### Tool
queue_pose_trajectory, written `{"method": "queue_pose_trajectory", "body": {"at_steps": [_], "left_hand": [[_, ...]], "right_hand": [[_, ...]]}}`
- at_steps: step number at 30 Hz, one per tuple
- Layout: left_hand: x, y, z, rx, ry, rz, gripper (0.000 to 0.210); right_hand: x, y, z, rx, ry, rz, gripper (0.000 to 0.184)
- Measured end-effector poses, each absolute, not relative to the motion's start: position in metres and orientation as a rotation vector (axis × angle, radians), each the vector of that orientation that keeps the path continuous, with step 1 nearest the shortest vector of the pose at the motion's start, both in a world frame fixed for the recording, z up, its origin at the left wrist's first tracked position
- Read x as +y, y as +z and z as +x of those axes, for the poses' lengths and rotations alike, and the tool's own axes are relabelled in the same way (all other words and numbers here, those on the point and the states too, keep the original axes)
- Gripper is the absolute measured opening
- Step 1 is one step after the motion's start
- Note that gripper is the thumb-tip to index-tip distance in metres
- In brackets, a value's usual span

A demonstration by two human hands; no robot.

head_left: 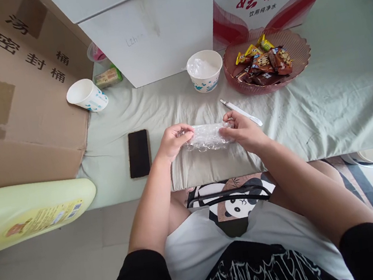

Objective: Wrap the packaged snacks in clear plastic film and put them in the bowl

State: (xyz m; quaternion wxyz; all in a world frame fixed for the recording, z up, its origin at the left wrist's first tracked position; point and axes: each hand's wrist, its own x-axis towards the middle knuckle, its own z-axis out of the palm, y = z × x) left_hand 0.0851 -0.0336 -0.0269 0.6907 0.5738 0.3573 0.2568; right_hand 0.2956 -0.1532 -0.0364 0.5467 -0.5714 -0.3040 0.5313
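Observation:
A clear bundle of bubble wrap [208, 136] is stretched between my two hands, close above the cloth near the table's front edge. My left hand [175, 140] pinches its left end, thumb on top. At the other end, the thumb and fingers of my right hand [241, 129] are closed on the wrap. Whatever may lie inside the bundle cannot be made out. Just beyond my right hand lies a slim white cutter-like tool [242, 112], slanting on the cloth. A dark phone [139, 153] lies flat to the left of my left hand.
Behind my hands stand a paper cup [206, 81] with clear plastic in it and a pink bowl [300, 55] of wrapped snacks. Another paper cup [88, 96] is tipped on its side at left. White boxes [157, 36] and a cardboard carton [27, 103] border the table.

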Motion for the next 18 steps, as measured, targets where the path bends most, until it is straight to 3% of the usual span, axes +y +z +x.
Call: {"method": "queue_pose_trajectory", "body": {"at_steps": [3, 8, 12, 18], "left_hand": [[-0.028, -0.037, 0.085, 0.803, 0.64, 1.391, 0.03], [-0.019, -0.052, 0.085, 1.056, 1.033, 1.695, 0.03], [-0.028, -0.052, 0.086, 1.087, 1.367, 1.928, 0.009], [-0.056, -0.047, 0.096, 0.765, 0.968, 1.889, 0.039]], "right_hand": [[-0.152, -0.039, 0.295, -0.636, 1.349, -1.373, 0.06], [-0.151, -0.038, 0.295, -0.771, 1.211, -1.427, 0.033], [-0.155, -0.035, 0.289, -0.926, 1.002, -1.517, 0.023], [-0.158, -0.034, 0.272, -1.044, 1.121, -1.355, 0.029]]}}
